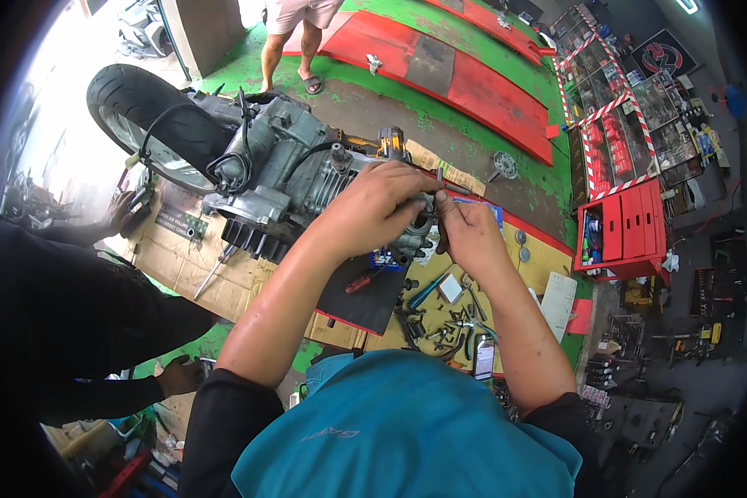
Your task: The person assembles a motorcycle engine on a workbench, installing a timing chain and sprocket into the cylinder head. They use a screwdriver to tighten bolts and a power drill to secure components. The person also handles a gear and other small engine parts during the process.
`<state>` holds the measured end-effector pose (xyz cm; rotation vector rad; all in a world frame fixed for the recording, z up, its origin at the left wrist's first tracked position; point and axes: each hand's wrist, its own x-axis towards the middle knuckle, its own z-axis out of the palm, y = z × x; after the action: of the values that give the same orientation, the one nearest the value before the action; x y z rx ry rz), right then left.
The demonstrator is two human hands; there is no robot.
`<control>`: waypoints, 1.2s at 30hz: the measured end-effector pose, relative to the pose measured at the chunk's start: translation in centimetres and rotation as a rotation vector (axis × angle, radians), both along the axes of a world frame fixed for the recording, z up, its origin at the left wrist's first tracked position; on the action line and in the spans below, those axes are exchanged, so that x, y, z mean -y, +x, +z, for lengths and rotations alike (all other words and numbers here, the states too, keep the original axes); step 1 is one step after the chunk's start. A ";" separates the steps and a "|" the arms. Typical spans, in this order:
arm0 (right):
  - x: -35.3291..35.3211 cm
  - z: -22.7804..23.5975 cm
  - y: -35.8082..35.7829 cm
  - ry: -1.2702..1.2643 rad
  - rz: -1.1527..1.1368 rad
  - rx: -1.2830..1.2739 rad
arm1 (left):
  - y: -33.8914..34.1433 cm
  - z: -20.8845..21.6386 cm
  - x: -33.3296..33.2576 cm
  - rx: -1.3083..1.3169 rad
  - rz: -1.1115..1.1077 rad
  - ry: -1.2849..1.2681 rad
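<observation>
A grey scooter engine [274, 158] with a black rear tyre [162, 116] lies across the bench before me. Both my hands meet at its right end, over the cylinder head [411, 241]. My left hand [382, 203] is bent over the top of that end with its fingers curled; whatever they grip is hidden. From the right, my right hand [469, 232] has its thumb and fingers pressed together against the same end. A thin metal rod [439, 177] stands up beside the fingertips, and I cannot make out what the pinch holds.
Loose bolts, pliers [471, 336] and a phone [484, 357] lie nearer me. A red-handled screwdriver [361, 284] rests on a black mat. A yellow-black power tool [392, 143] stands behind the engine. At left works a co-worker's gloved hand [124, 212]; another person's legs [295, 41] stand beyond.
</observation>
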<state>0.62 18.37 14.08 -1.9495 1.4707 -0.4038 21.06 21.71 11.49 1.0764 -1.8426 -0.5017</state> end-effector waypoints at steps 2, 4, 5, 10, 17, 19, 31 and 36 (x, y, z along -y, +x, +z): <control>0.0 0.2 -0.3 -0.007 0.068 0.003 | -0.1 -0.1 0.8 -0.061 -0.037 0.077; -0.4 1.4 -0.5 -0.083 0.201 -0.032 | -0.1 -0.2 1.2 -0.066 -0.031 0.115; -0.3 2.0 -0.8 -0.277 0.340 -0.135 | -0.1 -0.2 1.4 -0.063 -0.028 0.136; 1.4 2.7 -2.8 -0.705 0.618 -0.275 | -0.4 0.7 1.8 -0.066 -0.066 0.227; 2.6 2.3 -2.2 -0.916 0.755 -0.187 | 0.0 0.8 1.7 -0.213 -0.097 0.277; 2.1 2.5 -1.8 -0.937 0.720 -0.152 | 0.7 0.9 1.3 -0.263 -0.115 0.254; -1.1 0.1 -1.2 -0.386 0.300 0.066 | 1.3 1.4 -0.4 0.081 -0.114 0.195; -1.0 -0.3 -1.0 -0.027 0.087 0.255 | 1.8 2.5 -0.1 0.059 -0.116 0.242</control>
<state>-0.36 19.39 13.81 -1.8956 1.2192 -0.6111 22.88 21.82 13.97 1.1575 -1.9402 -0.7845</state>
